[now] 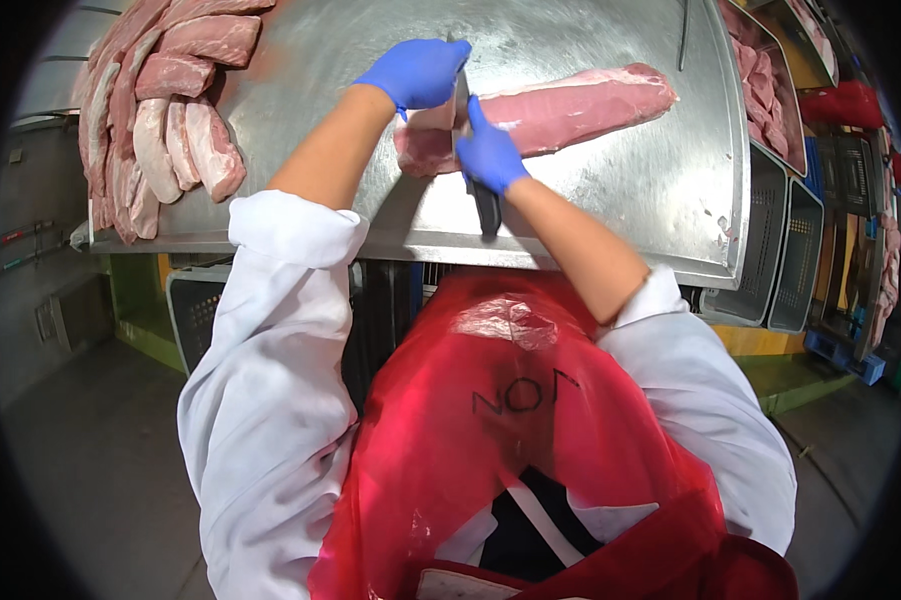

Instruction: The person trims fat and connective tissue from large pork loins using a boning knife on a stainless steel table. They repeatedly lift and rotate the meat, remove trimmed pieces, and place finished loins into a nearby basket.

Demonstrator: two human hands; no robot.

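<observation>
A long pink pork loin (590,110) with a pale fat layer lies crosswise on the metal table (610,200). My right hand (490,158), in a blue glove, closes round a knife (488,212) beside the loin. The black handle sticks out below that hand toward me, and the blade stands across the meat toward its left end. My left hand (413,74), also blue-gloved, is closed at the blade's far end, just beyond the meat. Whatever its fingers grip is hidden. Left of the blade, a shorter part of the meat (425,150) shows.
Several cut meat strips (155,140) are heaped at the table's left. Beyond its right edge stand a container of meat pieces (760,90) and grey crates (765,225). A thin dark rod (683,35) lies at the far right of the tabletop.
</observation>
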